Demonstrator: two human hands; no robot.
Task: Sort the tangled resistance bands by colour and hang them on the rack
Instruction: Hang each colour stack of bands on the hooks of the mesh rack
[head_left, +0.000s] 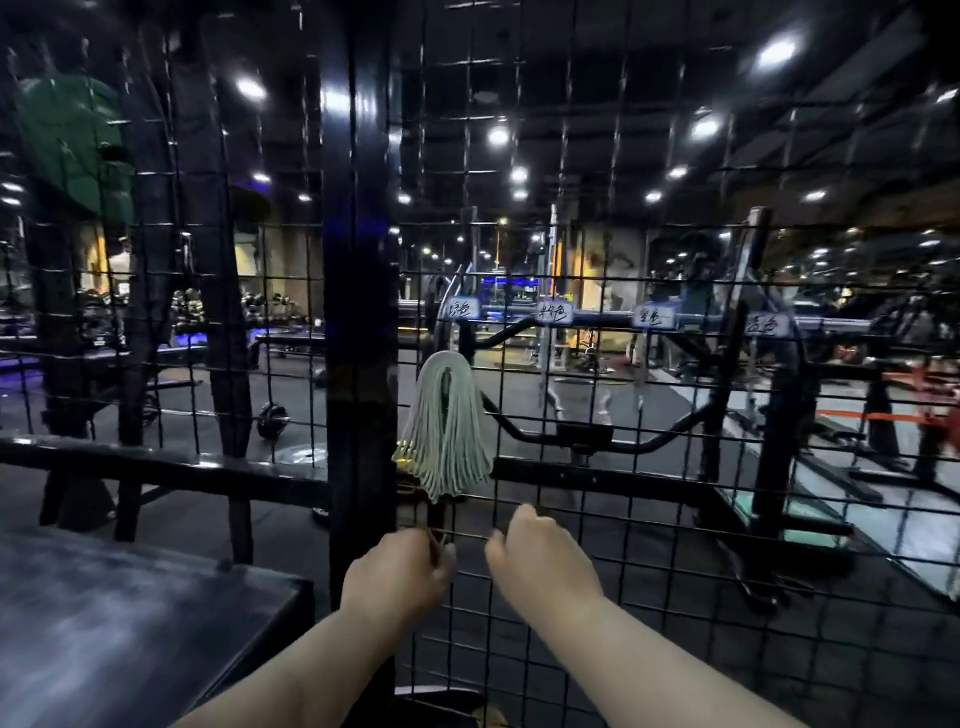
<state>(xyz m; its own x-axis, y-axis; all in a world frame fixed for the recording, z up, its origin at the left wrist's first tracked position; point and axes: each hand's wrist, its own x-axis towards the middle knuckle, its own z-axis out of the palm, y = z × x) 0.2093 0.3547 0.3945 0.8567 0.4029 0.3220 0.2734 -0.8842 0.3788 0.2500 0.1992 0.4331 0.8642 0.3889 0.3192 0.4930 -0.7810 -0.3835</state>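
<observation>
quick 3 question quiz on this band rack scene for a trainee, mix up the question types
1. True or false: the pale green bundle hangs under the rightmost of the paper labels.
2. How many paper labels are fixed across the wire grid?
3. The left hand and right hand are: A below the bundle, B above the labels, C flat on a bench.

Key: 1 false, it hangs under the leftmost label; 2 four; 3 A.
</observation>
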